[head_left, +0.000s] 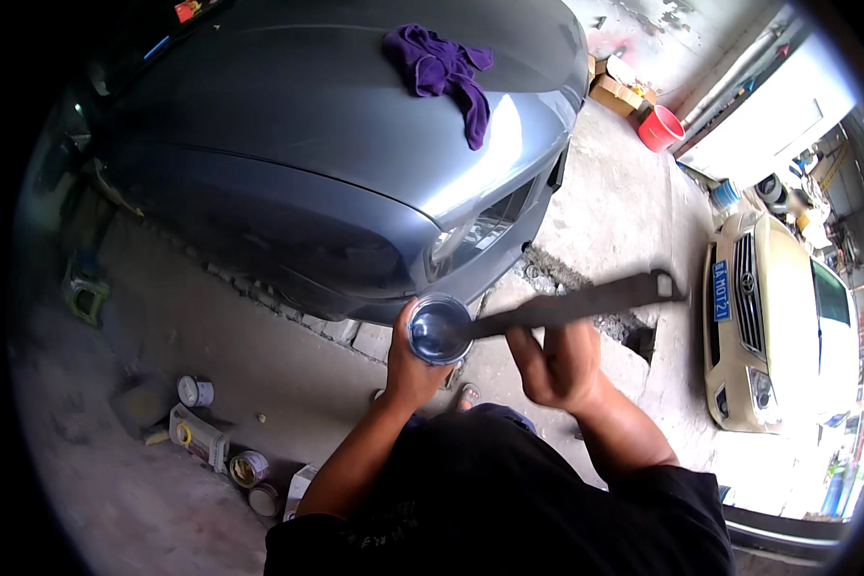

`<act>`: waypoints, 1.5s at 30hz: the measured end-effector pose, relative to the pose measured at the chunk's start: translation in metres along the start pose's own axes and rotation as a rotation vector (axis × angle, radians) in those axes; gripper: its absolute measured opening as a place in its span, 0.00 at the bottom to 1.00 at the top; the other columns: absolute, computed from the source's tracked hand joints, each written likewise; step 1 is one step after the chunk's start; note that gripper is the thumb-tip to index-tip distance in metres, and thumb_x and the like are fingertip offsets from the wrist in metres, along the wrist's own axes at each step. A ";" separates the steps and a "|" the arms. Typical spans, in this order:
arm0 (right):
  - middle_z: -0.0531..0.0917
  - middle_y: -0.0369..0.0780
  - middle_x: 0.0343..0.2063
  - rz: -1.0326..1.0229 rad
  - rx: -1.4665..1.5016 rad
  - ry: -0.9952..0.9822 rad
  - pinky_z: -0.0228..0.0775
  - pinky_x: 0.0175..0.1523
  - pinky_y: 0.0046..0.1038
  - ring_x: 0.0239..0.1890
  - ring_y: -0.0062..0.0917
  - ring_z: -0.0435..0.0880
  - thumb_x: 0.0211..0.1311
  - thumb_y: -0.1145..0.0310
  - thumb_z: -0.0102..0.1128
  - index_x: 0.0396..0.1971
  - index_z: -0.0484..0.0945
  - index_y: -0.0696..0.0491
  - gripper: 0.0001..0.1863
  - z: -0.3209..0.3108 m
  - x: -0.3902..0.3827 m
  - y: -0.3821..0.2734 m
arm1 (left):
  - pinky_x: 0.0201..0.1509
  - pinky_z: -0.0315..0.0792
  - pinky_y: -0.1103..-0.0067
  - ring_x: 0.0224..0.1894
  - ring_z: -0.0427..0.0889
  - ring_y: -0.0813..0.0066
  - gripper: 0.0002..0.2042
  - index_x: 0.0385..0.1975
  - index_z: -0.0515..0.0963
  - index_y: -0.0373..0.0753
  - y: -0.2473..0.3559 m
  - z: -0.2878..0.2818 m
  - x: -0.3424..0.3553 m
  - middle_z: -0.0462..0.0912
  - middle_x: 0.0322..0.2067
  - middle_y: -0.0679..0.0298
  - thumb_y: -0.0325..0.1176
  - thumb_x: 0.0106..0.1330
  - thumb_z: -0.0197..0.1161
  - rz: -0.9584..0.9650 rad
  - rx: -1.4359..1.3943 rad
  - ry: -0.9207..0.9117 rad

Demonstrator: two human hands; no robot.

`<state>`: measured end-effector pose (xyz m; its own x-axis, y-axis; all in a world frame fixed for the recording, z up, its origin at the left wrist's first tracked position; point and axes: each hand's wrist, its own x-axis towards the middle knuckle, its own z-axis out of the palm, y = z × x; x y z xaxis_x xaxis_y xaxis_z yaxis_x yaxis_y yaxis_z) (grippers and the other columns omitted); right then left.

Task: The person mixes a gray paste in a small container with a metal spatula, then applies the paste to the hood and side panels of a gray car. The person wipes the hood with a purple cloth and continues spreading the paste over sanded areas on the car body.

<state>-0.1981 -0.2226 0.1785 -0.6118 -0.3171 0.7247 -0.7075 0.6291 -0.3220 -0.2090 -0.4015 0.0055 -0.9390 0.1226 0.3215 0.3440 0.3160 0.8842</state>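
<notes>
My left hand (pixel 416 377) is wrapped round a small round cup (pixel 440 305) with a clear rim. Inside lies a shiny blue-grey liquid (pixel 430 336) that looks like paint. Closed on a long, flat, dark stirring stick (pixel 586 300) is my right hand (pixel 564 363). The stick's lower end reaches into the cup and is blurred there; its other end, with a square hole, points up to the right. Just beyond the cup stands the front of a dark grey car (pixel 288 125), with a crumpled purple cloth (pixel 439 65) on its hood.
Several paint cans (pixel 195 391) and a crumpled box stand on the floor at lower left. A beige car (pixel 739 317) is parked at right. A broken hole (pixel 636 338) opens in the concrete floor. A red bucket (pixel 660 129) and cardboard boxes (pixel 616 96) sit at the far right.
</notes>
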 end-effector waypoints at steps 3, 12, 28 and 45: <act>0.75 0.46 0.26 0.101 0.182 -0.007 0.68 0.28 0.38 0.25 0.42 0.76 0.51 0.80 0.64 0.32 0.72 0.60 0.11 0.008 0.021 0.014 | 0.61 0.69 0.67 0.58 0.74 0.54 0.49 0.65 0.54 0.34 0.007 0.000 0.007 0.71 0.55 0.49 0.29 0.43 0.79 0.019 -0.022 -0.037; 0.82 0.46 0.29 0.289 0.328 -0.177 0.74 0.32 0.31 0.28 0.37 0.84 0.59 0.79 0.62 0.36 0.76 0.59 0.07 -0.026 0.018 0.041 | 0.62 0.68 0.67 0.58 0.74 0.56 0.47 0.64 0.55 0.33 -0.004 0.001 -0.001 0.72 0.56 0.50 0.26 0.44 0.78 -0.017 -0.290 -0.156; 0.81 0.46 0.31 -0.033 0.504 -0.382 0.74 0.38 0.35 0.34 0.42 0.82 0.58 0.76 0.62 0.36 0.75 0.57 0.08 0.000 0.029 0.024 | 0.62 0.68 0.69 0.59 0.74 0.60 0.45 0.63 0.56 0.33 0.012 -0.010 0.011 0.73 0.56 0.51 0.25 0.46 0.78 0.078 -0.269 -0.138; 0.75 0.46 0.26 0.027 0.399 -0.289 0.70 0.34 0.37 0.30 0.42 0.78 0.60 0.75 0.60 0.33 0.73 0.57 0.05 0.007 0.042 0.025 | 0.62 0.68 0.67 0.59 0.74 0.57 0.48 0.65 0.54 0.34 0.008 -0.010 0.015 0.73 0.55 0.50 0.26 0.43 0.80 0.078 -0.140 -0.146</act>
<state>-0.2438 -0.2250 0.1965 -0.6652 -0.5234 0.5325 -0.7356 0.3373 -0.5875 -0.2203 -0.4065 0.0207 -0.8950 0.2795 0.3476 0.4021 0.1680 0.9001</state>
